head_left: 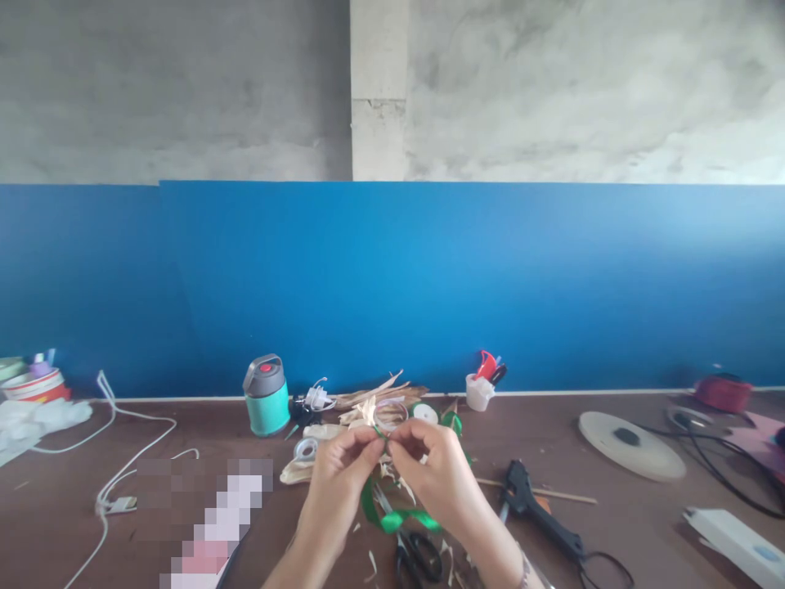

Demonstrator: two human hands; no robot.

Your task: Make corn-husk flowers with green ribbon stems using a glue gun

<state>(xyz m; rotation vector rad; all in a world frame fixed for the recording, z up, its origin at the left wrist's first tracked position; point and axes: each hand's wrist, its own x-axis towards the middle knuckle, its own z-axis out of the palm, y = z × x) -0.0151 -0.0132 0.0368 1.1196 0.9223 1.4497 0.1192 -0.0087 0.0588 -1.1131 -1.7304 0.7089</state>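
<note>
My left hand [345, 465] and my right hand [432, 466] meet above the middle of the table, thumbs and index fingers pinched together. Between the fingertips runs a green ribbon [401, 520], its loose length curling down below the hands. Just above the fingertips shows a pale, petal-like piece of dried husk [366, 411]; the fingers hide how it joins the ribbon. Black-handled scissors [419, 558] lie beneath the hands among husk scraps. A roll of clear tape [305, 449] sits left of my left hand.
A glue gun [540, 511] lies at right, near a thin stick [570, 496]. Dried husks [383, 391], a teal flask [267, 397] and a white cup of tools [479, 393] stand toward the blue partition [466, 278]. White cables [132, 446] spread left; a pale round disc [650, 458] lies right.
</note>
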